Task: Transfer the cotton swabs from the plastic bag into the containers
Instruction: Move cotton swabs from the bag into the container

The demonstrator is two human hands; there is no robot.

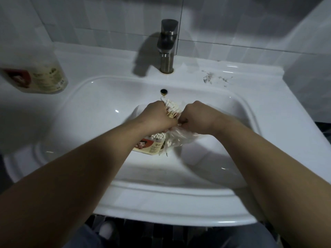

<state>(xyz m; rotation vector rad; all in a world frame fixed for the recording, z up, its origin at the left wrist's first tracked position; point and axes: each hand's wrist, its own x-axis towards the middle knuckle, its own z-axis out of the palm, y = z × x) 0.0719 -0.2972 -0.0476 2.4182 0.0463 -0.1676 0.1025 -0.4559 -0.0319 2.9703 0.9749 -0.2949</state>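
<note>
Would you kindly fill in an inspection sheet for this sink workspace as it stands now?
Surface: white sink; the work happens over its basin.
Job's things: cotton swabs bundled in one hand; open container with swabs in it, in the basin; plastic bag beside it; second container on the left ledge.
Clutter: pale scraps on the ledge right of the faucet.
Grippers: left hand grips the swab bundle; right hand holds the bag.
Cables: nothing seen.
Surroundings: tiled wall behind.

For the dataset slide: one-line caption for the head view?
Over the sink, left hand grips a bundle of cotton swabs while right hand holds the plastic bag above a swab-filled container.
</note>
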